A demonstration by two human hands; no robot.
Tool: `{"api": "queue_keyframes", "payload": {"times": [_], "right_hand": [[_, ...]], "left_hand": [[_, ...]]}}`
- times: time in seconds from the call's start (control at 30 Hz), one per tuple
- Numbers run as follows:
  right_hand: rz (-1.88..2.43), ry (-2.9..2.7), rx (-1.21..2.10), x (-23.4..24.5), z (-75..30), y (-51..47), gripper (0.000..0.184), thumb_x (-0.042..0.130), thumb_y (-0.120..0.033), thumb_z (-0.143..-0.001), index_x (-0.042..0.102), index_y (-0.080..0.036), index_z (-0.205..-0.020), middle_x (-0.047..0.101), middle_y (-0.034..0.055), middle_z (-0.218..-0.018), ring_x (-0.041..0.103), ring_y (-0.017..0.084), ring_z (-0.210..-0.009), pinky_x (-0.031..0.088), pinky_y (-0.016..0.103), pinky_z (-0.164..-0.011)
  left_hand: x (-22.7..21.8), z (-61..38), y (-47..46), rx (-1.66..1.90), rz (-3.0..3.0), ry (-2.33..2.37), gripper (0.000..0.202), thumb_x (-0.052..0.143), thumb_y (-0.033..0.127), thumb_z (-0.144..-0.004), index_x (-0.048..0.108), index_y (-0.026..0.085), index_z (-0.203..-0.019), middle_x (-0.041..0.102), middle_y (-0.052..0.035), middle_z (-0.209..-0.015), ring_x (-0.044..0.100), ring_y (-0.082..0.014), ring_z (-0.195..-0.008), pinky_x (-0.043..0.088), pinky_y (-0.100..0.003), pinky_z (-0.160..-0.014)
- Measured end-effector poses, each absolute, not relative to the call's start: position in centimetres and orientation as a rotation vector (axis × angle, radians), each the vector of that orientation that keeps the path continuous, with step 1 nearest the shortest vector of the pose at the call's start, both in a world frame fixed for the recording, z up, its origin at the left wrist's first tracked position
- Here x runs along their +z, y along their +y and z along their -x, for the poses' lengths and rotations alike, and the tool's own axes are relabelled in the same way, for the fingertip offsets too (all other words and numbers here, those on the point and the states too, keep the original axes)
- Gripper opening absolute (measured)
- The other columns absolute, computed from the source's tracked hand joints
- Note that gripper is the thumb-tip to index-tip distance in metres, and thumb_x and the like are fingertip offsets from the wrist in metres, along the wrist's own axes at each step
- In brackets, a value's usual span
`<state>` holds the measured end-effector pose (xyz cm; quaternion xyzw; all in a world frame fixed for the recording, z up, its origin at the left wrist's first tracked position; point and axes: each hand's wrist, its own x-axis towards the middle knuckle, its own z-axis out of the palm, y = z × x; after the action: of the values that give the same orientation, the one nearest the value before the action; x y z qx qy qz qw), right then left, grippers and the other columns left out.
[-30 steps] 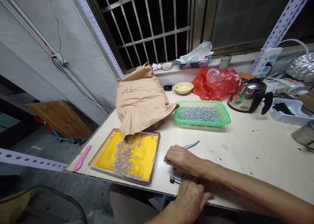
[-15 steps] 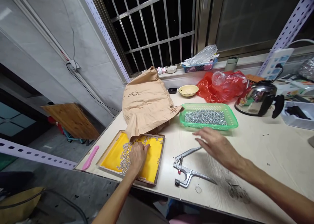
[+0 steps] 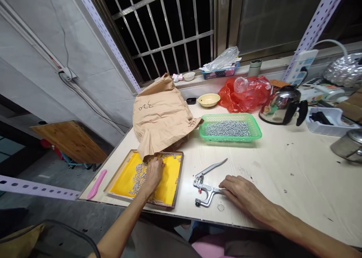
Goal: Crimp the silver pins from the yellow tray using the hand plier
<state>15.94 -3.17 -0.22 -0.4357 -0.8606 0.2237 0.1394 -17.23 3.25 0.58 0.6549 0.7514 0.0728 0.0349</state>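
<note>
My left hand [image 3: 154, 174] reaches into a shallow tray [image 3: 181, 175] with a yellow lining. Its fingers are bent down and pressed together among small silvery metal pieces [image 3: 138, 179]; what lies between the fingertips is hidden. On the table to the right lie hand press pliers [image 3: 207, 192], grey metal with a spring and a red tip in the jaw. My right hand [image 3: 240, 192] is closed over the end of their lower handle, while the upper handle stands free. A green basket [image 3: 230, 138] full of small metal pins [image 3: 227, 129] sits behind the pliers.
A crumpled brown paper bag [image 3: 162, 118] overhangs the tray's back edge. A pink handle-shaped object [image 3: 96, 184] lies left of the tray. Farther back are a yellow bowl [image 3: 208, 99], a red plastic bag [image 3: 244, 94] and a metal kettle [image 3: 279, 105].
My right hand has come down from above the upper handle onto the lower handle of the pliers. My left hand stays in the tray. The whole view has shifted slightly.
</note>
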Motion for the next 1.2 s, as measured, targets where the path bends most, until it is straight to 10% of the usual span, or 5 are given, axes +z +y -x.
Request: {"api": "queue_keyframes", "payload": {"times": [0.37,1.2], "right_hand": [[1.366,-2.542,0.562,-1.5,-16.3,-4.2,0.013,0.048,-0.018,-0.090,0.059,-0.017,-0.097,0.057,0.0057,-0.092,0.054,0.018,-0.084,0.041,0.029,-0.073],[1.355,-2.461,0.405,-4.6,-16.4,-4.5,0.016,0.042,-0.009,-0.089,0.054,-0.019,-0.090,0.052,0.0035,-0.087,0.047,0.017,-0.074,0.033,0.028,-0.062]], "left_hand": [[1.4,7.0,-2.3,0.433,-1.268,1.645,0.028,0.060,0.042,-0.068,0.062,0.014,-0.071,0.047,0.0064,-0.043,0.036,-0.0060,-0.035,0.029,-0.018,-0.035],[-0.6,6.7,-2.6,0.166,-1.247,1.692,0.038,0.063,0.052,-0.062,0.057,0.015,-0.058,0.040,0.0075,-0.035,0.031,-0.0052,-0.030,0.020,-0.019,-0.035]]}}
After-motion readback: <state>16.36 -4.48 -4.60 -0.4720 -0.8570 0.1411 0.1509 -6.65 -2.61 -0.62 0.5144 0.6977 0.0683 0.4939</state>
